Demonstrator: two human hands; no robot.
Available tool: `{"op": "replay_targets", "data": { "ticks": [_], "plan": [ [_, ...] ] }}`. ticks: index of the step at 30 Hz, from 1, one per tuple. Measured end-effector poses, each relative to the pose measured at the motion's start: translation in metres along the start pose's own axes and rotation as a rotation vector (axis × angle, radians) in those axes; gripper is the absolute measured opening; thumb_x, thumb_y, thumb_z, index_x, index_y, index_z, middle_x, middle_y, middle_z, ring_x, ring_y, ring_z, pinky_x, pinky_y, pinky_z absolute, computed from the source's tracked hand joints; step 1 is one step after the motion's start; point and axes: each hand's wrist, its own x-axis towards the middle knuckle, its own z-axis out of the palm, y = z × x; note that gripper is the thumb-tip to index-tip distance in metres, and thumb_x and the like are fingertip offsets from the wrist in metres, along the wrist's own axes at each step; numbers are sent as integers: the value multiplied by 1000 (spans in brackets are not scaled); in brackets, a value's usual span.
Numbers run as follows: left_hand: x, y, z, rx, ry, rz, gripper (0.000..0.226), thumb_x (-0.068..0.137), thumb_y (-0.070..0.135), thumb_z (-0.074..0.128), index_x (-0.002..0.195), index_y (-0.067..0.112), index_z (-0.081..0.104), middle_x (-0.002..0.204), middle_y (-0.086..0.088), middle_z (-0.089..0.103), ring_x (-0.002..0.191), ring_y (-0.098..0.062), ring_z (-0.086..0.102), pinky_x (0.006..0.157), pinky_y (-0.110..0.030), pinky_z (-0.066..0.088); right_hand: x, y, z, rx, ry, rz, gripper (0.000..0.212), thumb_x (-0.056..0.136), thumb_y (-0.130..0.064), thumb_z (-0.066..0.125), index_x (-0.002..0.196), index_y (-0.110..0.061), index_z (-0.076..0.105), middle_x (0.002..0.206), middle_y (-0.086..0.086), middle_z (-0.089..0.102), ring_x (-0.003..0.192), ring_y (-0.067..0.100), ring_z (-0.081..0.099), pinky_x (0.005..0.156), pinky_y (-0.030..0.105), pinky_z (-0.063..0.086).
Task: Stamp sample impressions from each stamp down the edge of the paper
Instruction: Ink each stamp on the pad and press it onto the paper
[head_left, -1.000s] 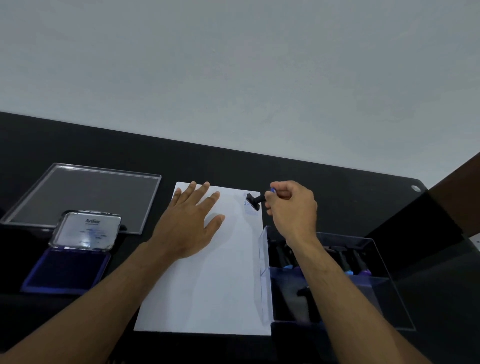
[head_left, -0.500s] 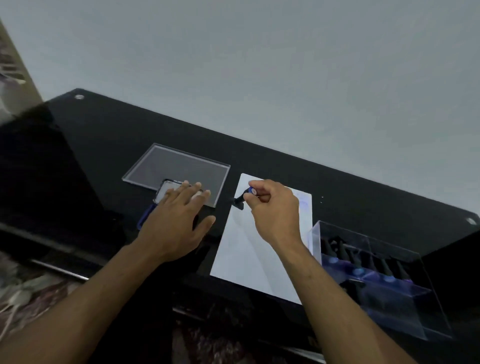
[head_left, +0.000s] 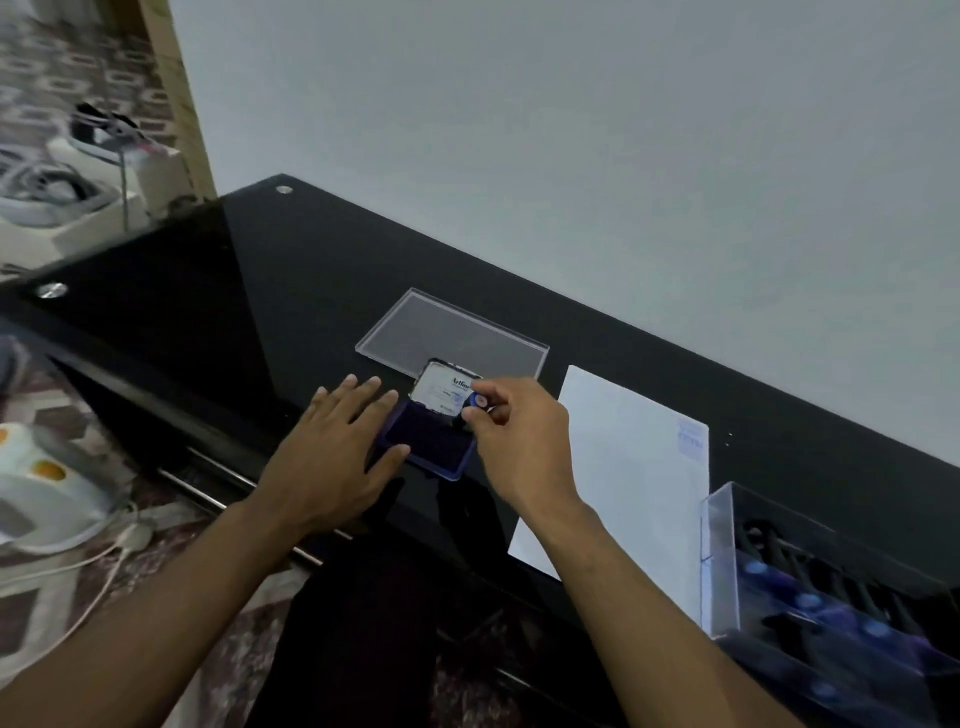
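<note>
My right hand (head_left: 519, 447) pinches a small black stamp with a blue cap (head_left: 478, 401) and holds it down over the open blue ink pad (head_left: 431, 441); the stamp's lower end is hidden by my fingers. The pad's raised lid (head_left: 441, 389) shows a white label. My left hand (head_left: 337, 457) lies flat with straight fingers on the table, touching the pad's left edge. The white paper (head_left: 623, 478) lies to the right, with one faint blue impression (head_left: 691, 446) near its far right corner.
A clear plastic box (head_left: 831, 597) with several more stamps stands right of the paper. Its flat clear lid (head_left: 452, 338) lies behind the ink pad. The black glass table (head_left: 260, 291) ends at a wall; a white appliance with cord (head_left: 47, 493) sits on the floor at left.
My right hand carried the stamp leftward from the paper's top corner to the ink pad. My left hand left the paper and now rests beside the pad. The view swung left.
</note>
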Motion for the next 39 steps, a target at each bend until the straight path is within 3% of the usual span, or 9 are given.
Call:
{"op": "replay_targets", "data": {
  "ticks": [6,13,20,25,30,39],
  "plan": [
    [-2,-11,7,9,-31,-7,84,91,73,16,158,24,27,166,-3,20,155,-23,8,126,-48,10,-3,-7,15,-165,-103,-105,34,94,-20,66,128,-20,63,124,-2,60,111,14,57,96,29,54],
    [1,-20,17,48,-39,-5,87,90,76,7,157,26,28,168,-2,15,156,-24,1,126,-52,5,2,-9,17,-238,-162,-116,27,95,-21,64,122,-17,67,122,0,62,111,14,56,91,19,44],
    [-1,-21,22,51,-3,-3,88,92,76,2,154,24,37,166,-3,24,155,-24,7,125,-53,8,10,-12,21,-303,-221,-117,26,97,-22,60,121,-16,68,124,2,63,111,15,58,93,22,45],
    [0,-21,25,74,13,-11,84,94,74,5,153,25,38,165,-2,26,155,-23,9,125,-53,11,8,-7,29,-345,-271,-100,27,98,-23,58,123,-19,66,126,-1,60,111,13,56,84,12,35],
    [0,-22,27,82,22,-11,82,95,73,7,153,25,39,164,-3,27,155,-24,11,125,-53,12,10,-9,23,-390,-319,-139,32,97,-25,59,129,-19,62,129,-1,59,117,13,53,91,15,37],
    [1,-22,28,91,22,-14,79,95,72,12,153,25,39,165,-2,27,155,-24,11,125,-53,11,12,-10,23,-368,-289,-134,22,93,-25,64,113,-21,72,114,-3,65,102,10,59,83,14,38]
  ]
}}
